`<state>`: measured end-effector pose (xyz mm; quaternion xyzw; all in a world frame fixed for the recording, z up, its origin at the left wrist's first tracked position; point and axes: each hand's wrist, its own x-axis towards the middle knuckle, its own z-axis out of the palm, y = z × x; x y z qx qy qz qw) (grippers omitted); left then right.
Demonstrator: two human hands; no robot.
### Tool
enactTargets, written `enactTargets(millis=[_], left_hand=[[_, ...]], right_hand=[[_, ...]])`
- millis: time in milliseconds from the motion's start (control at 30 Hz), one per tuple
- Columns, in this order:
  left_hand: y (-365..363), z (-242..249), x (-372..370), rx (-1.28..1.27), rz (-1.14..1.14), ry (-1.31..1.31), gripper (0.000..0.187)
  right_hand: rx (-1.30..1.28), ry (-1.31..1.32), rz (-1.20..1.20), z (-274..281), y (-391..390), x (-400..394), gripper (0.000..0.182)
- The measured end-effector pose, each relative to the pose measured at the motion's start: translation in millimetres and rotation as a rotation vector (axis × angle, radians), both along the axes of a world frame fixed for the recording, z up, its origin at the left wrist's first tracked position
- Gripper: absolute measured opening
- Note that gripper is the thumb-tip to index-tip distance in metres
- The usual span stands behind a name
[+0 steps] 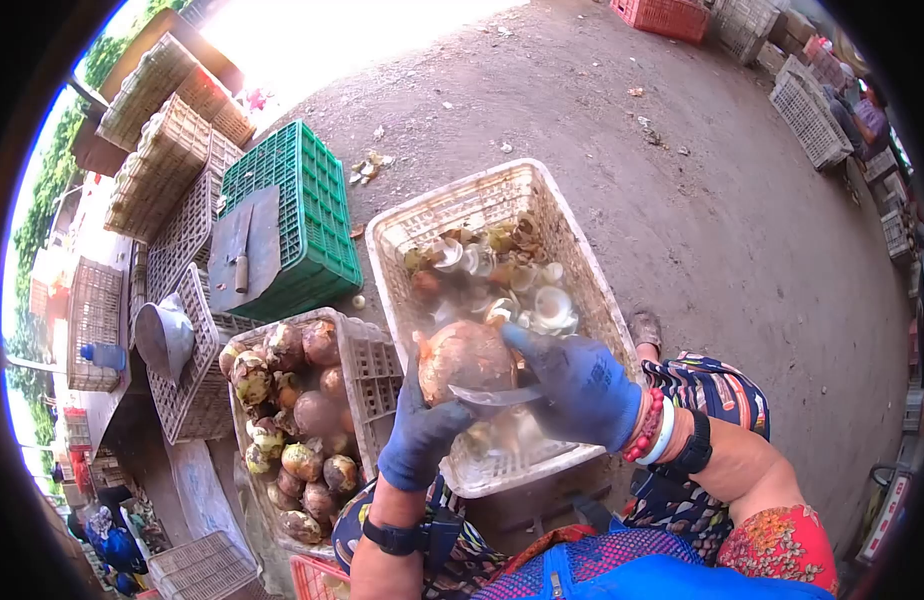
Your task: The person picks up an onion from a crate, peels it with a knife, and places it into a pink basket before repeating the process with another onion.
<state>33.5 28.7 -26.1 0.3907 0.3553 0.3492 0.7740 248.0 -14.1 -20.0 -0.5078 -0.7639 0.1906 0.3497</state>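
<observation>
My left hand (422,428), in a blue and dark glove, is closed round the lower left side of a large brown-skinned onion (469,360). My right hand (584,388), gloved in blue, grips a knife whose blade (497,397) points left across the onion's lower edge. The handle is hidden in the right palm, and the fingers of that hand reach the onion's right side. Beneath both hands stands a dirty white plastic crate (594,262) with white cupped peelings (552,306) and brown skins inside.
At the left, another crate (374,375) holds several whole brown and greenish onions (302,461). Behind it, a green crate (327,215) carries a dark board with another knife (242,262). A metal bowl (165,338) and stacked crates stand farther left. A person sits at the far right.
</observation>
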Motion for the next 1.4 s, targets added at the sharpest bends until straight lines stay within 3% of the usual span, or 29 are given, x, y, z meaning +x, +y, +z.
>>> enactTargets(millis=[100, 200, 300, 400, 533, 667, 767, 900, 967, 1067, 1167, 1200, 1333, 1400], left_hand=[[1.3, 6.3, 6.1, 0.009, -0.032, 0.122, 0.088], [-4.4, 12.4, 11.0, -0.128, 0.021, -0.042, 0.083], [-8.7, 19.3, 21.3, -0.033, 0.073, 0.159, 0.077], [-16.8, 14.6, 25.1, 0.039, 0.106, 0.2, 0.074], [-19.1, 7.0, 17.6, -0.04, 0.005, 0.098, 0.072], [-24.9, 17.9, 12.6, -0.136, -0.036, 0.083, 0.078], [-24.3, 25.9, 11.1, -0.131, -0.057, 0.046, 0.079], [-28.6, 19.6, 15.6, -0.163, -0.061, -0.012, 0.08], [-22.4, 7.7, 11.2, -0.148, -0.087, 0.03, 0.08], [-20.9, 3.8, 8.8, -0.128, -0.145, -0.029, 0.078], [-30.0, -5.0, 4.6, -0.175, -0.161, 0.048, 0.079], [-29.9, -1.2, 0.4, -0.193, -0.154, 0.004, 0.081], [-23.3, 16.7, -6.8, -0.211, -0.111, -0.064, 0.097], [-17.9, 20.5, -2.9, -0.163, -0.054, 0.003, 0.103]], right_hand=[[0.02, -0.037, -0.024, -2.9, -0.7, 0.9, 0.08], [0.067, -0.149, -0.047, -4.8, -3.0, 4.3, 0.082], [-0.114, -0.254, -0.17, -4.3, -11.8, -4.0, 0.069], [-0.179, -0.203, -0.183, -5.7, -14.5, -9.1, 0.072], [0.068, -0.08, -0.125, -26.2, 0.7, 0.0, 0.078], [-0.041, -0.073, -0.022, -26.3, 2.7, 2.6, 0.075], [0.037, -0.145, -0.08, -33.5, -7.3, -1.4, 0.074], [0.051, -0.185, -0.085, -38.4, 1.8, 9.5, 0.048], [-0.105, -0.29, -0.109, -40.5, 2.0, 4.5, 0.044], [0.069, -0.251, -0.102, -41.8, -4.2, -3.8, 0.037], [0.054, -0.393, -0.1, -45.7, -0.2, 14.3, 0.036], [-0.08, -0.346, -0.212, -41.4, 3.2, 17.8, 0.034], [-0.304, -0.393, -0.23, -82.7, 2.3, 39.5, 0.034], [-0.324, -0.183, -0.09, -74.7, 0.6, 46.9, 0.036]])
